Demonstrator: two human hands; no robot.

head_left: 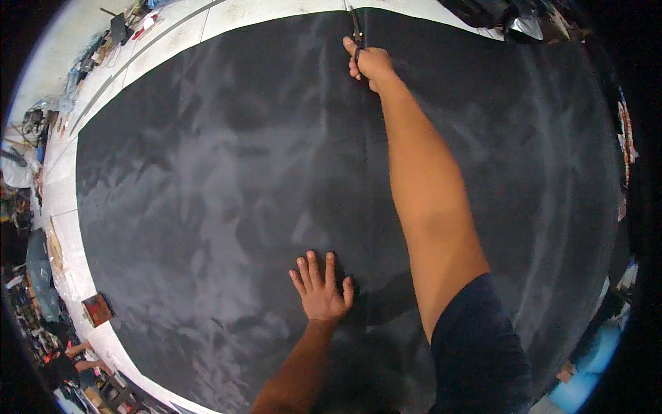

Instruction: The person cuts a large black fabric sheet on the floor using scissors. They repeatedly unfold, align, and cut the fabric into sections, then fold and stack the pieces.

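Note:
A large sheet of black material (241,172) with a dull sheen lies spread over a white table (65,186). My right hand (372,63) is stretched to the sheet's far edge, its fingers closed round the handles of dark scissors (356,31). The blades point away from me at that edge, near a faint line running down the sheet. Flat on the sheet in the near middle rests my left hand (323,293), fingers spread, holding nothing.
A small dark reddish box (97,310) sits at the table's left edge. Tools and clutter line the far left. Another person's arm (86,355) shows at the lower left. Blue plastic (586,372) lies at the lower right, and dark bundled material (483,12) at the far right.

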